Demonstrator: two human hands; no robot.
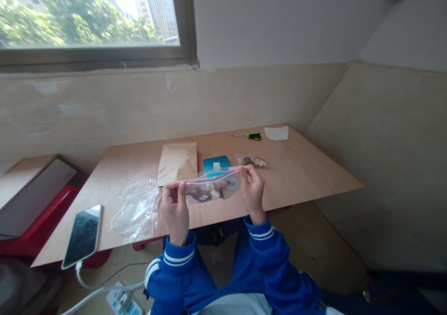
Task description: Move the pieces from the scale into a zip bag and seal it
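Note:
A clear zip-lock bag (232, 190) with a red seal line is stretched between my two hands above the table's front edge. Its mouth gapes slightly along the top. Brown and pale pieces sit inside, too unclear to name. My left hand (176, 210) pinches the bag's left top corner between thumb and fingers. At the opposite corner, my right hand (253, 189) grips the seal the same way. Just behind the bag lies a teal flat device (216, 163) with a white label, partly covered by it. A second filled clear bag (254, 161) rests behind my right hand.
On the wooden table (300, 175) lie a brown paper bag (178, 161), several flattened clear bags (136, 210), a green-black screwdriver (249, 136) and a white paper piece (277, 133). A phone (83, 236) with its cable plugged in overhangs the left front edge. A power strip (122, 300) is below.

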